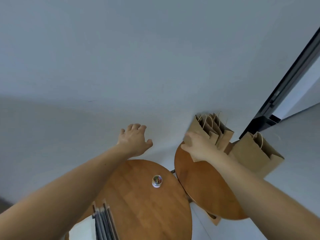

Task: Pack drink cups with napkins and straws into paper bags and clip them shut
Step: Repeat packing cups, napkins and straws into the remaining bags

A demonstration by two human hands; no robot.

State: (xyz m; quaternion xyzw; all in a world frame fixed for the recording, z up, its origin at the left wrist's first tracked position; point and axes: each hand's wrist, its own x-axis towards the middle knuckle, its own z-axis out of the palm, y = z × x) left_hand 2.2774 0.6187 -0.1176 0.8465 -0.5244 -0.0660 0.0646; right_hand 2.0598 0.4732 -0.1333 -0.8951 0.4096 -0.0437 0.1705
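Closest of all, a bundle of thin dark grey sticks lies at the near side of the left round brown wooden table. A small clear jar of coloured paper clips stands farther back on that table, all alone. The right round brown wooden table is just beside it.

The left hand reaches out past the far edge of the tables. Its fingers are loosely bent and it holds nothing. The right hand is on a bunch of brown paper bags with string handles. They stand right at the far edge of the right table. It is blurry there, so I cannot tell if the fingers curl round a bag or only press on it. One more brown paper bag stands farther to the right. No cups are in view.

The bags are tall and light and close to the edge. A quick pull could tip them off or drag them all along at once. A low left arm could knock the jar over and spill the clips.
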